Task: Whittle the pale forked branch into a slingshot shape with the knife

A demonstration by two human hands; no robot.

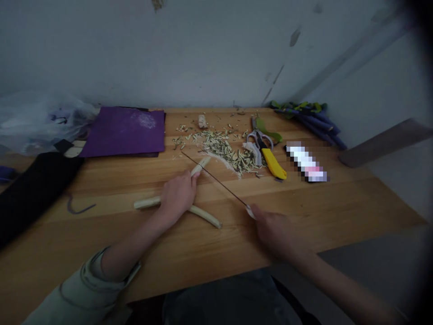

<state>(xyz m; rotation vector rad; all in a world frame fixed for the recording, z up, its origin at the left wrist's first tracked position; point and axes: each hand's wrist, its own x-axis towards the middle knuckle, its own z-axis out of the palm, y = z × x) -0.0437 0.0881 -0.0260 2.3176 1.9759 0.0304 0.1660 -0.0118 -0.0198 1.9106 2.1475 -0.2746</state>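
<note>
My left hand (179, 192) is closed around a peeled pale stick (204, 162) whose far end sticks out past the fingers. Under that hand lies a second peeled stick (206, 217), slightly curved, showing on both sides. In my right hand (274, 228), the fingers grip the pale handle of a thin dark rod-shaped tool (223, 186); whether it is a file or a saw blade I cannot tell. The rod runs up and leftward, crossing the held stick near its end. Beyond the stick lies a heap of greenish bark shavings (230, 151).
Scissors (260, 141) and a yellow utility knife (274, 164) lie right of the shavings, near a phone (306, 163). Purple sheets (130, 131), a plastic bag (40, 119) and black cloth (37, 189) are at left. Purplish sticks (314, 119) lie at back right, before the wall.
</note>
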